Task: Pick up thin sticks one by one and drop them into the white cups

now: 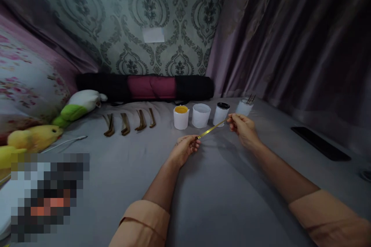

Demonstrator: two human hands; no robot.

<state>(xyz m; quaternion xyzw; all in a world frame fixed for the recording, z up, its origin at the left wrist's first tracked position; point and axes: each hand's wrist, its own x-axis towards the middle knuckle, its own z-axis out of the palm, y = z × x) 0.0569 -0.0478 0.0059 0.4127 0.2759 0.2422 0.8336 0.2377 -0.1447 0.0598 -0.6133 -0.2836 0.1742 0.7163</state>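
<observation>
A thin, shiny yellow-gold strip (213, 129) runs taut and slanting between my two hands above the grey sheet. My left hand (187, 147) is closed around its lower left end. At the upper right end, my right hand (242, 126) pinches it between thumb and fingers. Just beyond the hands stand a white cup with yellow inside (181, 119), a plain white cup (201, 116) and a white cup with a dark top (221, 115). Behind my right hand is a pale container (244, 106) with thin sticks poking out.
Several folded brown strip bundles (125, 124) lie in a row at left. A black and maroon roll (152, 87) lies along the wall. Plush toys (36, 137) and a white cable (65, 142) are at far left; a flat black object (320, 142) lies at right.
</observation>
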